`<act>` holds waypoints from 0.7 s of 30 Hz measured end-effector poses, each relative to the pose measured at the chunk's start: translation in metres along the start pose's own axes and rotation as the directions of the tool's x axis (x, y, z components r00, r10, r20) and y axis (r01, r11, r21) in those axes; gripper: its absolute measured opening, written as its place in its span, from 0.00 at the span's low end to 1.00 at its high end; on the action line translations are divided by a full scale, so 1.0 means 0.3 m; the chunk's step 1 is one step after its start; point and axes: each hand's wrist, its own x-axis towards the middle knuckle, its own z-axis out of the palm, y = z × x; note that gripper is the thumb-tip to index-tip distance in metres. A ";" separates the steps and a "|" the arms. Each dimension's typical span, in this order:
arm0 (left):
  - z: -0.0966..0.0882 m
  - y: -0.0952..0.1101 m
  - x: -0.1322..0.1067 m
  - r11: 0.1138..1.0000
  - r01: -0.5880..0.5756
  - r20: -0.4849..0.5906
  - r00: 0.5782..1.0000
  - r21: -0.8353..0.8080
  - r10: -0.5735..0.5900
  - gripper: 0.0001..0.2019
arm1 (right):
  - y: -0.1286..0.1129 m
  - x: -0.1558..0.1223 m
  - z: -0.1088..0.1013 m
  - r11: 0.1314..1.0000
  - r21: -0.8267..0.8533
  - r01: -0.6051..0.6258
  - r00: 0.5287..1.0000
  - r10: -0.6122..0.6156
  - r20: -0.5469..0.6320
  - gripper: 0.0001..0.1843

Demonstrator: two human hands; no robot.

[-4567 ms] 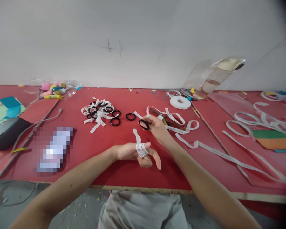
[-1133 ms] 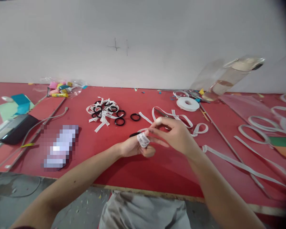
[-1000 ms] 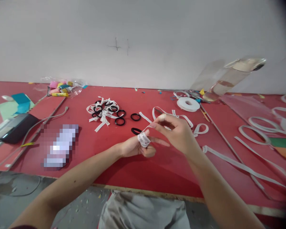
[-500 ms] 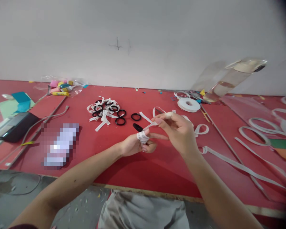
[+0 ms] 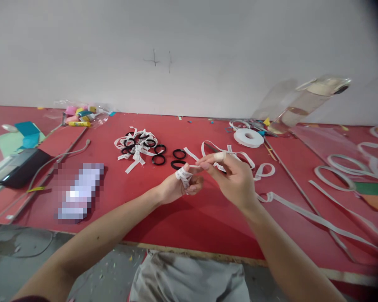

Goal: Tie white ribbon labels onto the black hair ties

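Observation:
My left hand (image 5: 176, 188) is closed, with a white printed ribbon strip (image 5: 184, 178) wound around its raised forefinger. A black ring (image 5: 178, 164) sits at that fingertip, partly hidden by it. My right hand (image 5: 231, 178) pinches the free end of the strip between thumb and forefinger, right beside the left fingertip. Both hands hover just above the red table (image 5: 189, 218).
A heap of black rings tied with white ribbon (image 5: 137, 146) and loose black rings (image 5: 179, 153) lie behind my hands. A white ribbon roll (image 5: 248, 137), a tilted clear bottle (image 5: 302, 105), long ribbon strips (image 5: 315, 216), a black device (image 5: 17, 167) and a bag of coloured items (image 5: 78, 115) surround them.
The right hand put the black ring at the left fingers, then took the ribbon's free end. Both hands have since moved slightly up and away from me, with the end pulled short.

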 end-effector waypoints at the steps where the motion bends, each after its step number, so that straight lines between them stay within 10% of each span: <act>1: 0.001 0.004 0.000 1.000 -0.010 -0.010 1.000 -0.018 0.010 0.26 | -0.002 -0.002 0.002 0.999 -0.020 0.039 0.999 -0.039 0.004 0.05; 21: 0.009 0.017 -0.009 0.926 0.004 -0.258 0.960 -0.377 -0.109 0.26 | 0.007 -0.022 0.054 0.950 0.030 0.311 0.943 -0.313 0.111 0.05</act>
